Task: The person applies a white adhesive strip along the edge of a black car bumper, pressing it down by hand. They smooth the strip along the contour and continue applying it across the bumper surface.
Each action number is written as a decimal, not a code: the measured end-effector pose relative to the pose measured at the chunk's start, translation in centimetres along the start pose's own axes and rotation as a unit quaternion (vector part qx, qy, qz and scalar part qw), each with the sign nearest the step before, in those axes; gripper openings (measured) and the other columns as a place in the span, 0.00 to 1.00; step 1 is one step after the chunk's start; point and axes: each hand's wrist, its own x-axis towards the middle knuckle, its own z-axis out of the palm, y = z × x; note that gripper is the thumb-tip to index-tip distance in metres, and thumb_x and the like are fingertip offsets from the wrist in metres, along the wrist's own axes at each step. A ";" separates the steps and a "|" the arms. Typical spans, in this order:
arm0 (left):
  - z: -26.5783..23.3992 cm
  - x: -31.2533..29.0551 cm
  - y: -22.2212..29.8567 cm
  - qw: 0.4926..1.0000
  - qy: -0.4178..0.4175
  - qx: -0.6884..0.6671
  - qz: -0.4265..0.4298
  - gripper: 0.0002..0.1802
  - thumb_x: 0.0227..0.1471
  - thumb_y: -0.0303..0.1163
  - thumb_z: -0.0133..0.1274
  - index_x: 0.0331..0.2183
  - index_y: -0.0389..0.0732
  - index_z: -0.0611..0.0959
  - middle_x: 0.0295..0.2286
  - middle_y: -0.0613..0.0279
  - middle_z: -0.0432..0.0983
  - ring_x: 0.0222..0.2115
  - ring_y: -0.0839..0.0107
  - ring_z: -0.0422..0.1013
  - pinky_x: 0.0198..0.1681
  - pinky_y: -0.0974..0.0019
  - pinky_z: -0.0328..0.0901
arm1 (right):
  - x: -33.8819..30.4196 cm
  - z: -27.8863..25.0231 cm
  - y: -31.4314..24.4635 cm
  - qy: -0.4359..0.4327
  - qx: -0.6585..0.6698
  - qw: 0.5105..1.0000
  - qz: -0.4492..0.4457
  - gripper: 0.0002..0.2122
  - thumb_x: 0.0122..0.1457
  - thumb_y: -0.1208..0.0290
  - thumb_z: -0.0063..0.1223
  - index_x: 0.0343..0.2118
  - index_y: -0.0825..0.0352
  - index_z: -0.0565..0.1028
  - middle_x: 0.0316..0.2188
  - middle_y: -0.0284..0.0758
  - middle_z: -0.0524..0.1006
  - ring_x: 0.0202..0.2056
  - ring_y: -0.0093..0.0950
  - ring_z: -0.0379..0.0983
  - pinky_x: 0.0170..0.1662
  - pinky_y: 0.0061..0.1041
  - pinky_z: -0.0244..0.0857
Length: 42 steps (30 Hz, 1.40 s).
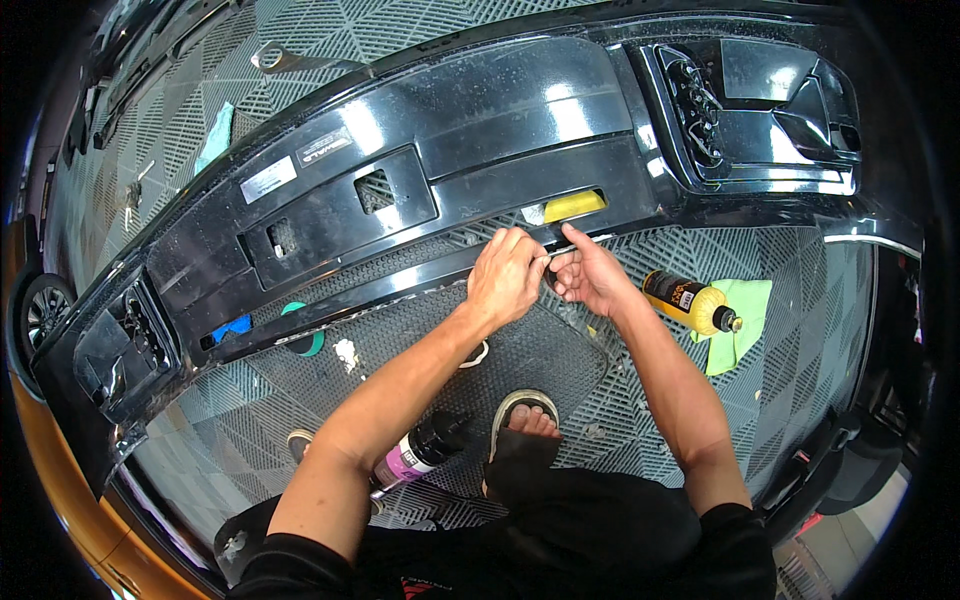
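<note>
A long, glossy black car bumper (510,140) stretches across in front of me, its lower strip passing under my hands. My left hand (508,275) is closed at this strip, its fingers bunched and pinched near the edge. Facing it, my right hand (595,275) has its thumb raised and its fingers curled in, almost touching the left fingertips. Between the two hands is something small and dark, too hidden to name. Just beyond them, a yellow piece (575,206) shows through a slot in the bumper.
A yellow bottle (690,303) lies on a lime-green cloth (738,325) at right. Near my feet is a black bottle with a purple label (405,462). A green round pad (308,342) and blue piece (232,328) sit left, by the bumper. An orange car (75,500) stands far left.
</note>
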 end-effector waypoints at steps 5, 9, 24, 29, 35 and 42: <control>0.1 0.0 0.8 0.998 0.032 -0.011 -0.054 0.06 0.62 0.31 0.61 0.36 0.39 0.83 0.35 0.55 0.76 0.40 0.53 0.73 0.47 0.51 0.69 | -0.1 0.3 0.4 0.000 0.000 1.000 -0.031 0.29 0.69 0.39 0.54 0.28 0.65 0.82 0.16 0.30 0.76 0.20 0.28 0.77 0.27 0.26 0.71; 0.1 0.3 0.5 0.996 0.039 -0.056 -0.053 0.07 0.62 0.31 0.63 0.37 0.38 0.85 0.35 0.55 0.78 0.39 0.56 0.75 0.44 0.55 0.70 | 0.2 -0.2 0.6 -0.003 -0.010 0.999 -0.033 0.27 0.69 0.41 0.55 0.29 0.65 0.82 0.16 0.30 0.76 0.20 0.28 0.78 0.26 0.24 0.71; -4.6 -8.5 -1.6 0.996 -0.029 -0.074 -0.051 0.17 0.50 0.39 0.76 0.26 0.39 0.86 0.22 0.59 0.77 0.24 0.61 0.75 0.29 0.58 0.71 | -3.1 1.2 1.1 0.195 -0.541 0.622 -0.531 0.08 0.62 0.72 0.62 0.43 0.62 0.85 0.43 0.34 0.77 0.49 0.38 0.70 0.52 0.40 0.62; -6.3 -10.6 -3.5 0.995 -0.090 0.009 -0.050 0.12 0.56 0.38 0.70 0.32 0.40 0.88 0.30 0.58 0.80 0.32 0.54 0.79 0.38 0.52 0.75 | -2.7 0.9 2.3 0.195 -0.312 0.844 -0.390 0.07 0.66 0.67 0.62 0.39 0.65 0.84 0.31 0.33 0.80 0.30 0.29 0.76 0.35 0.30 0.70; -7.1 -10.3 -3.8 0.984 -0.137 -0.009 -0.110 0.09 0.58 0.35 0.67 0.35 0.40 0.89 0.34 0.54 0.82 0.36 0.49 0.80 0.43 0.51 0.75 | -1.9 1.8 1.7 0.027 -0.021 0.996 -0.085 0.15 0.68 0.56 0.62 0.38 0.67 0.80 0.23 0.30 0.81 0.22 0.22 0.78 0.25 0.22 0.72; -8.1 -9.8 -2.9 0.968 -0.187 0.057 -0.159 0.13 0.60 0.40 0.65 0.35 0.39 0.89 0.32 0.51 0.83 0.36 0.48 0.80 0.42 0.50 0.75 | -0.8 2.7 1.3 0.065 -0.008 0.995 -0.081 0.15 0.62 0.61 0.70 0.37 0.68 0.79 0.25 0.32 0.81 0.22 0.23 0.78 0.25 0.24 0.73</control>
